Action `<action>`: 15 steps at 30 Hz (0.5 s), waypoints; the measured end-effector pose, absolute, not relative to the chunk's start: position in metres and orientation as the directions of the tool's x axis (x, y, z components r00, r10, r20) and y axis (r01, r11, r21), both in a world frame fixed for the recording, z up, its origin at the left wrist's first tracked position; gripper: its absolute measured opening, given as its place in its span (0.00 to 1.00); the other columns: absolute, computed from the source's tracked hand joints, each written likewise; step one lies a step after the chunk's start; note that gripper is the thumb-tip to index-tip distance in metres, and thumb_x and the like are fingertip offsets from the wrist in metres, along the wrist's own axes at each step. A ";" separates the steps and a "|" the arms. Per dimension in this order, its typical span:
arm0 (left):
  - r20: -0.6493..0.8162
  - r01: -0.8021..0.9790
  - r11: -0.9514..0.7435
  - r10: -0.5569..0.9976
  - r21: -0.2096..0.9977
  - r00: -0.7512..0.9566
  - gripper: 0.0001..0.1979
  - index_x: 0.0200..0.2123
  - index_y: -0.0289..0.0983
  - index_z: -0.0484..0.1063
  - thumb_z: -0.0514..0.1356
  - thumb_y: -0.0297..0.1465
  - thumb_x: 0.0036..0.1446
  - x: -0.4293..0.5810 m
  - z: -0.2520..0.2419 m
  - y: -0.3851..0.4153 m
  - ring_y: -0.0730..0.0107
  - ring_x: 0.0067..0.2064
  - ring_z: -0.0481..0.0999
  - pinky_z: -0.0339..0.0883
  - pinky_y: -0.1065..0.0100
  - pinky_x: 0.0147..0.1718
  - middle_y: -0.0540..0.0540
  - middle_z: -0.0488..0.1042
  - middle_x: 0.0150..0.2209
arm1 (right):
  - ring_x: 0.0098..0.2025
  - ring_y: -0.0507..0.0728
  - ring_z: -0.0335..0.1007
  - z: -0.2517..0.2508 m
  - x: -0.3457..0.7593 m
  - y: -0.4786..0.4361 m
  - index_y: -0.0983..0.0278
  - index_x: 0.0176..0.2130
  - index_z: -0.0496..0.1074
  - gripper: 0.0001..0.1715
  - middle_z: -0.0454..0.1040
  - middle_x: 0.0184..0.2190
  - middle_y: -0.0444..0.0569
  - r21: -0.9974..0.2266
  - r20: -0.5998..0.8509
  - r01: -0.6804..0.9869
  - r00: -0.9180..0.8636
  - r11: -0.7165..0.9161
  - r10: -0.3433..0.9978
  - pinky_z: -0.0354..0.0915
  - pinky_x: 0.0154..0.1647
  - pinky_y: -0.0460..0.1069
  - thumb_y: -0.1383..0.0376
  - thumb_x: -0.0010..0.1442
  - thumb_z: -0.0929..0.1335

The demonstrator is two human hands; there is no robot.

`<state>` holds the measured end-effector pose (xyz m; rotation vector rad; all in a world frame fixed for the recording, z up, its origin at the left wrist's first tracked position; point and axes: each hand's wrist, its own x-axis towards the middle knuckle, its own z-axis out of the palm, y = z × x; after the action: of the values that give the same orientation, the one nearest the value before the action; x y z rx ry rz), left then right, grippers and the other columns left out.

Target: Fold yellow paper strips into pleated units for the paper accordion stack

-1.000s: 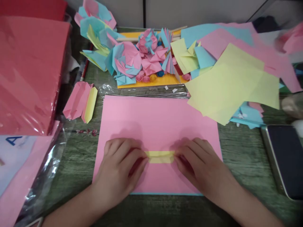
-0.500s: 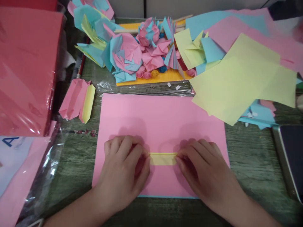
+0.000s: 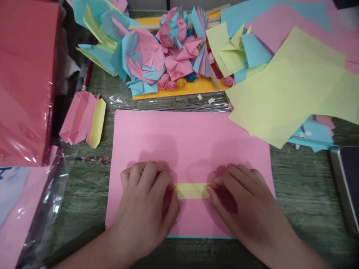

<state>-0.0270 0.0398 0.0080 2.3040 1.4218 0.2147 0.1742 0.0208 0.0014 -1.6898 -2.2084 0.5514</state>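
Note:
A narrow folded yellow paper strip lies crosswise over a stack of pink paper, a thin blue edge showing beneath the stack. My left hand pinches the strip's left end between thumb and forefinger. At its right end, my right hand holds it in the same kind of pinch. Both ends of the strip are hidden by the fingertips. To the left rests a pleated pink paper piece with a yellow folded paper at its side.
Folded pink and blue paper flowers crowd a yellow-orange sheet at the back. Loose yellow paper overlaps the stack's upper right corner. A red plastic-wrapped pack stands at left, a dark flat device at right.
The view has shifted and moved slightly closer. Both hands keep their pinch on the yellow strip, whose top fold now looks flatter.

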 end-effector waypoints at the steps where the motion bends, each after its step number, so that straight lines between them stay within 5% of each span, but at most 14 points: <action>1: -0.087 0.817 -0.387 0.882 0.428 0.464 0.04 0.28 0.37 0.63 0.52 0.31 0.53 -0.027 0.008 0.040 0.59 0.37 0.58 0.53 0.54 0.33 0.43 0.64 0.36 | 0.34 0.57 0.62 0.001 0.174 0.021 0.63 0.30 0.65 0.04 0.68 0.28 0.47 -0.476 0.007 0.848 -0.260 0.232 0.966 0.56 0.40 0.55 0.66 0.56 0.63; 15: -0.092 0.824 -0.359 0.894 0.439 0.439 0.04 0.28 0.37 0.63 0.53 0.31 0.52 -0.025 0.008 0.039 0.57 0.38 0.58 0.54 0.50 0.35 0.42 0.63 0.36 | 0.33 0.57 0.62 0.001 0.173 0.022 0.63 0.28 0.65 0.05 0.68 0.28 0.47 -0.485 0.007 0.844 -0.260 0.230 0.966 0.56 0.39 0.55 0.67 0.55 0.63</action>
<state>-0.0253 0.0394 0.0084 2.2740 1.4512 0.2257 0.1734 0.0219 0.0013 -1.6854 -2.2026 0.5636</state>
